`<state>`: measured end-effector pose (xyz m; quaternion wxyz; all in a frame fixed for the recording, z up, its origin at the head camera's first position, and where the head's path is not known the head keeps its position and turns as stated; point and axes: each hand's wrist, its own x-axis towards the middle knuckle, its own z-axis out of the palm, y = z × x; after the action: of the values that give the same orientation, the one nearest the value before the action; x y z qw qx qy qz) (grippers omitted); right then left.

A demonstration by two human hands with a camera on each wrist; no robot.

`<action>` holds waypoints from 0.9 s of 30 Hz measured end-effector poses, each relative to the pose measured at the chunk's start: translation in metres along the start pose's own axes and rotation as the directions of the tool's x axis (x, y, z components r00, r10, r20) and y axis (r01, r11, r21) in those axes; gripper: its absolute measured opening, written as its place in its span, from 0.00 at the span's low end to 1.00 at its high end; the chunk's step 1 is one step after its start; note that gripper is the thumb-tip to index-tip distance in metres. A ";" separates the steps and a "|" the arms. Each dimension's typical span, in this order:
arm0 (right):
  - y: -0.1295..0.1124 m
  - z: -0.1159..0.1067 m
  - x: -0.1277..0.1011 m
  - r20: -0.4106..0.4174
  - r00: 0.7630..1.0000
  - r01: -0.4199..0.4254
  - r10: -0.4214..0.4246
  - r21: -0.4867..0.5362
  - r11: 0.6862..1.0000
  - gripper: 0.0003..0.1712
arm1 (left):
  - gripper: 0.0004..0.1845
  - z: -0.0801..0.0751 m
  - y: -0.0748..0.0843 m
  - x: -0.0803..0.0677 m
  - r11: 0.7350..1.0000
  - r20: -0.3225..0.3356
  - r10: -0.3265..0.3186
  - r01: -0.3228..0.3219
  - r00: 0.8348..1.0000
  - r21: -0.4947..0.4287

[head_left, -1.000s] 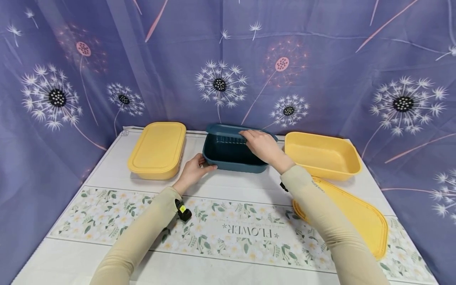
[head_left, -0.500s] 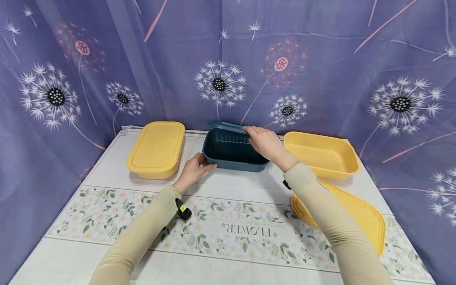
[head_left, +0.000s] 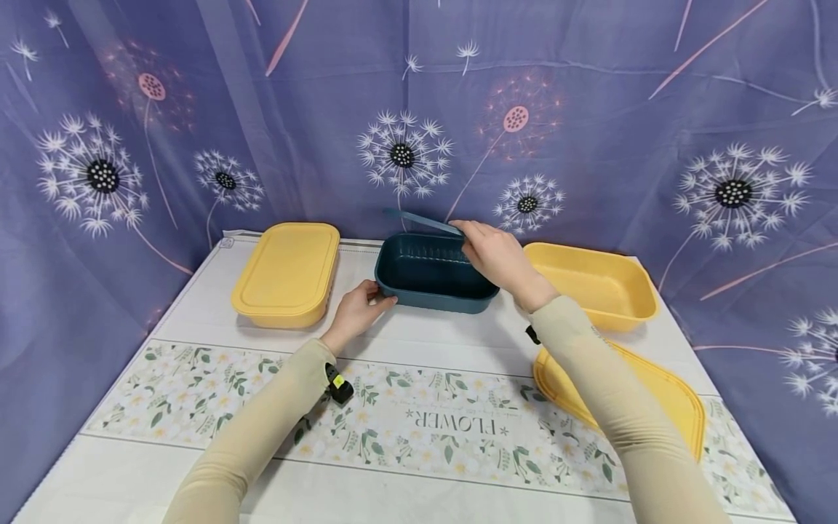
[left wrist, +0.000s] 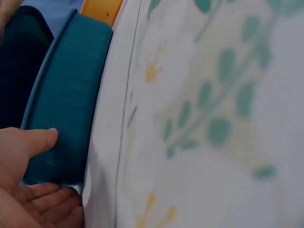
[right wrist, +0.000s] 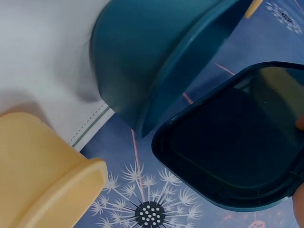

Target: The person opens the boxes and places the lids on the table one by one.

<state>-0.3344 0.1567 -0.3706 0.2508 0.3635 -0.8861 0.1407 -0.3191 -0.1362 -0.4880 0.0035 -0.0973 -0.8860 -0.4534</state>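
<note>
A dark teal food container (head_left: 439, 300) stands uncovered on the white tabletop, its inside bare. My left hand (head_left: 356, 313) grips its left front corner; in the left wrist view the thumb lies on the container's wall (left wrist: 71, 85) and the other fingers curl at its end. Over the far rim, my right hand (head_left: 499, 256) holds the matching teal lid (head_left: 425, 220) by its edge, raised and seen nearly edge-on. The right wrist view shows the lid's underside (right wrist: 228, 137) apart from the container, with only parts of the fingers (right wrist: 299, 204) showing.
A yellow container with its lid on (head_left: 286, 276) stands to the left. On the right are an uncovered yellow container (head_left: 592, 284) and, in front of it, a loose yellow lid (head_left: 672, 391) partly under the right sleeve. A purple dandelion curtain (head_left: 314, 131) rises behind the table.
My right hand has lifted the teal lid up and slightly right, off the container's far rim. The container has shifted slightly; my left hand keeps its grip.
</note>
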 end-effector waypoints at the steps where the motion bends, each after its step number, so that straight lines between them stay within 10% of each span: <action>1: 0.000 -0.002 0.000 -0.003 1.000 -0.005 0.005 0.007 1.000 0.22 | 0.27 0.000 0.001 0.000 1.000 0.001 0.001 -0.001 1.000 0.003; 27: -0.008 -0.031 0.000 -0.077 0.996 -0.033 0.044 0.139 0.990 0.22 | 0.28 -0.002 0.001 0.001 1.000 0.011 -0.006 0.006 1.000 0.017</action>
<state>-0.3179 0.1650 -0.3440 0.2576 0.3567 -0.8705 0.2207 -0.3202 -0.1368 -0.4857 -0.0019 -0.0972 -0.8901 -0.4453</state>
